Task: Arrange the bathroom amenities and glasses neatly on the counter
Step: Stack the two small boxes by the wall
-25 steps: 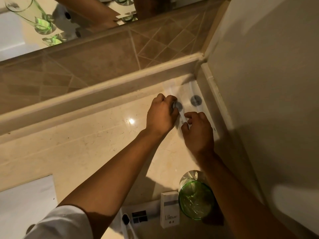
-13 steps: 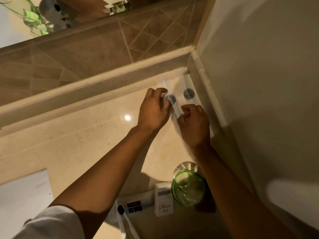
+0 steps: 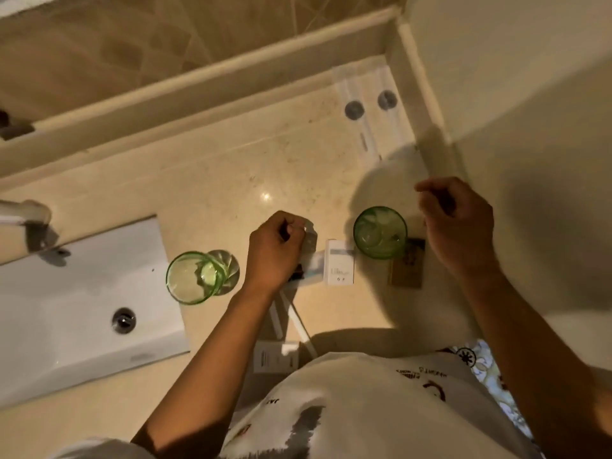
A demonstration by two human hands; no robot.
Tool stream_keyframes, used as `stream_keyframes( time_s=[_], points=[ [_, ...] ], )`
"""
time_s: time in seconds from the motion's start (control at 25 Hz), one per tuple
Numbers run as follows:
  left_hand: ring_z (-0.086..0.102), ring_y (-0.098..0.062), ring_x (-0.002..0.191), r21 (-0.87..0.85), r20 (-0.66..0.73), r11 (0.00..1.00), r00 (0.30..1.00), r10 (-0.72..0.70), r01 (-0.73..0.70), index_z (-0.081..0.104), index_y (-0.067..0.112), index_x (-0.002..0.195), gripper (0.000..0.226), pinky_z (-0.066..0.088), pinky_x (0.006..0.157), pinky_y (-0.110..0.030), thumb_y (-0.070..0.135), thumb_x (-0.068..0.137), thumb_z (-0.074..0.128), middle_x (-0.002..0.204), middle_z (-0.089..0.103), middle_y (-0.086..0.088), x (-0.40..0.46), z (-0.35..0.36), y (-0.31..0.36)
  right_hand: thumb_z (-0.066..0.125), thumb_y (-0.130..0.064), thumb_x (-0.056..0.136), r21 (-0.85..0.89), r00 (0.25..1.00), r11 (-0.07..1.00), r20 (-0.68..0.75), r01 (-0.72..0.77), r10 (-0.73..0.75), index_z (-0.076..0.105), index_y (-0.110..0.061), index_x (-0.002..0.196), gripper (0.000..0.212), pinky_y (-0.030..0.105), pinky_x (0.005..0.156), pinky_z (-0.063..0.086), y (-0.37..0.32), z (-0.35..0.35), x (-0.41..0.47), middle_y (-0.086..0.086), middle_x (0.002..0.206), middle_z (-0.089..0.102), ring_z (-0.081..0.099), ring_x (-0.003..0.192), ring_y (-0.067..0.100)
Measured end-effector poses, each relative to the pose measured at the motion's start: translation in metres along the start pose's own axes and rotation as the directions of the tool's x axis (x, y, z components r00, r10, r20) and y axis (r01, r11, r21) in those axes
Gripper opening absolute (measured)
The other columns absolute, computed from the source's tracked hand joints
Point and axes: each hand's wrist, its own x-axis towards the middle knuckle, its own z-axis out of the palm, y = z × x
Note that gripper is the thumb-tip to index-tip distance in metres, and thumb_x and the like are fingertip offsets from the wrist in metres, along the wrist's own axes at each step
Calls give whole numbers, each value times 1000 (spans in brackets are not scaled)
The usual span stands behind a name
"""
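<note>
Two flat white sachets [image 3: 371, 127] with grey round seals lie side by side in the counter's back right corner. One green glass [image 3: 193, 276] stands beside the sink, another green glass [image 3: 380, 231] stands on a brown card [image 3: 407, 271]. Between the glasses lies a white box [image 3: 339, 266]. My left hand [image 3: 275, 250] is curled just left of that box, its fingertips closed on a clear-wrapped packet [image 3: 311, 241]. My right hand [image 3: 457, 223] hovers to the right of the second glass, fingers loosely curled with nothing in them.
A white sink [image 3: 82, 309] with its drain and a faucet [image 3: 26, 217] fills the left side. Two white sticks [image 3: 294, 323] and a small white box [image 3: 275, 357] lie near the counter's front edge. A wall [image 3: 513, 94] bounds the right side, a tiled ledge the back.
Both hands have left the sachets in the corner and come back toward the front of the counter. The left hand now rests on a packet beside the white box.
</note>
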Motion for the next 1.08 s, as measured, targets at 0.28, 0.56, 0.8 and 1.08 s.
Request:
stream_keyframes(
  time_s=[0.28, 0.56, 0.8, 1.08],
  points=[
    [70, -22, 97, -38, 124, 994, 987, -98, 103, 71, 22, 110, 27, 57, 92, -46, 23, 85, 61, 105, 75, 0, -53, 27, -33, 63, -9, 91, -8, 969, 985, 180, 172, -168, 69, -19, 91, 11, 13, 58, 46, 4, 35, -105, -14, 71, 62, 60, 64, 7],
    [65, -21, 108, 6, 141, 996, 986, -89, 89, 65, 14, 127, 34, 47, 88, -27, 14, 94, 60, 121, 71, -5, -67, 39, -19, 62, -19, 91, -142, 942, 976, 271, -163, 197, 60, -9, 119, 29, 9, 67, 39, 42, 79, -126, 4, 99, 67, 60, 90, 16],
    [71, -30, 95, -151, 151, 966, 971, -186, 209, 69, 24, 103, 28, 57, 93, -51, 21, 76, 62, 97, 73, -3, -78, 37, -31, 68, -22, 89, -80, 901, 951, 306, -298, 308, 63, -10, 124, 37, 17, 60, 42, 25, 76, -124, -7, 65, 62, 58, 64, 8],
    [61, -21, 62, -452, 133, 847, 960, -247, 280, 69, 13, 112, 26, 60, 63, -33, 0, 90, 66, 75, 69, -6, -106, 6, -45, 72, -20, 89, 109, 807, 939, 550, -327, 217, 59, -18, 124, 37, 35, 69, 58, 12, 65, -146, 7, 98, 75, 71, 80, 14]
  ],
)
